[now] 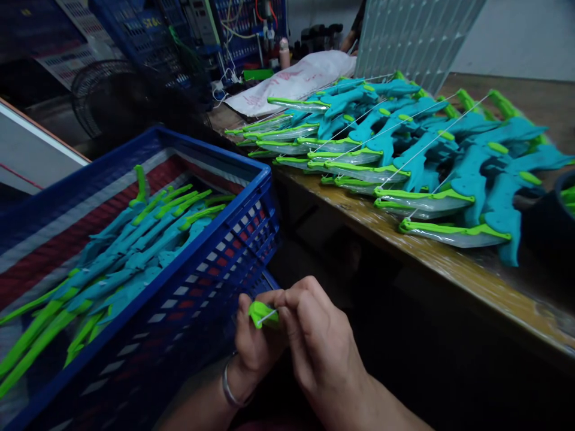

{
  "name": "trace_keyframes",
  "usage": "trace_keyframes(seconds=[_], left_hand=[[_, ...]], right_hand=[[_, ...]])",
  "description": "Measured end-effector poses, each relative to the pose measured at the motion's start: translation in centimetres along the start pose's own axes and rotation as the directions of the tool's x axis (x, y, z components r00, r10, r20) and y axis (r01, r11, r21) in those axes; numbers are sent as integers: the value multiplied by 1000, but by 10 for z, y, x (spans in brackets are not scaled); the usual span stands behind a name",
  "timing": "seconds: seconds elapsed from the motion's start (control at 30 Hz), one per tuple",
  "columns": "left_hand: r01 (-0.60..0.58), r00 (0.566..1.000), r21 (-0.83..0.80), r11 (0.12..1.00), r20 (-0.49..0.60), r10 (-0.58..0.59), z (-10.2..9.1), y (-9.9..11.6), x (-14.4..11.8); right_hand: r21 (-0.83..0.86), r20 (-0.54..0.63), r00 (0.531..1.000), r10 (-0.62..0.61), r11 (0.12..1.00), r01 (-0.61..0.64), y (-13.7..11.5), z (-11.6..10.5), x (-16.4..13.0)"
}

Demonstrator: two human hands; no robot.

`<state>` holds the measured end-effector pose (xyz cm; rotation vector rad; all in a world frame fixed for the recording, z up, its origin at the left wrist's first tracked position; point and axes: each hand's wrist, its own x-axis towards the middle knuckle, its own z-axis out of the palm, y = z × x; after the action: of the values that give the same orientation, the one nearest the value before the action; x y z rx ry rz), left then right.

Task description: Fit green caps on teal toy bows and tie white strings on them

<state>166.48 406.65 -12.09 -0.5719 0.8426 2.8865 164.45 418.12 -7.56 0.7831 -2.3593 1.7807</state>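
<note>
In the lower middle of the head view, my left hand [254,341] is closed around a small bright green plastic piece [261,313]. A thin white string [268,317] runs across that piece toward the fingers of my right hand [320,335]. Those fingers are pinched together on the string, close beside the green piece. My left wrist wears a metal bangle. Most of the left palm and the lower part of the held piece are hidden behind the right hand.
A blue crate [202,269] with a striped lining stands at left, holding several teal-and-green toy bows [148,239]. More strung toy bows [404,149] are piled on the wooden table [453,281] at right. Behind are a white sack [296,78], a fan [96,96] and part of another person's arm [350,39].
</note>
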Motion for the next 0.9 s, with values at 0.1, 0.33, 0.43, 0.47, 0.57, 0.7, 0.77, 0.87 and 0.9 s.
trace_keyframes(seconds=[0.1,0.33,0.43,0.47,0.57,0.7,0.77,0.87,0.9], left_hand=[[0,1000,28,1000,25,0,-5,-1,1],[5,1000,81,997,-11,-5,-3,0,1],[13,1000,82,997,3,-13,3,1,0],[16,1000,76,997,7,-17,5,2,0],[41,999,11,999,10,-41,8,1,1],[122,992,-66,990,50,-119,6,0,5],[138,990,-37,990,26,-137,1,-1,7],[141,989,15,990,-34,-141,-7,-3,9],[138,990,33,990,-41,-136,-9,-3,9]], right_hand=[[11,0,1000,9,1000,-9,-1,-1,1],[-7,-24,1000,7,1000,-7,-1,-1,0],[-48,0,1000,2,999,-2,-1,0,-1],[-68,7,1000,-8,998,9,-1,0,-1],[-112,15,997,-80,990,81,-1,-1,-1],[-123,30,989,-146,981,149,3,-8,1],[-162,51,982,-183,969,189,6,-11,1],[-296,90,960,-265,913,280,11,-14,0],[-356,96,951,-293,882,308,11,-14,-1]])
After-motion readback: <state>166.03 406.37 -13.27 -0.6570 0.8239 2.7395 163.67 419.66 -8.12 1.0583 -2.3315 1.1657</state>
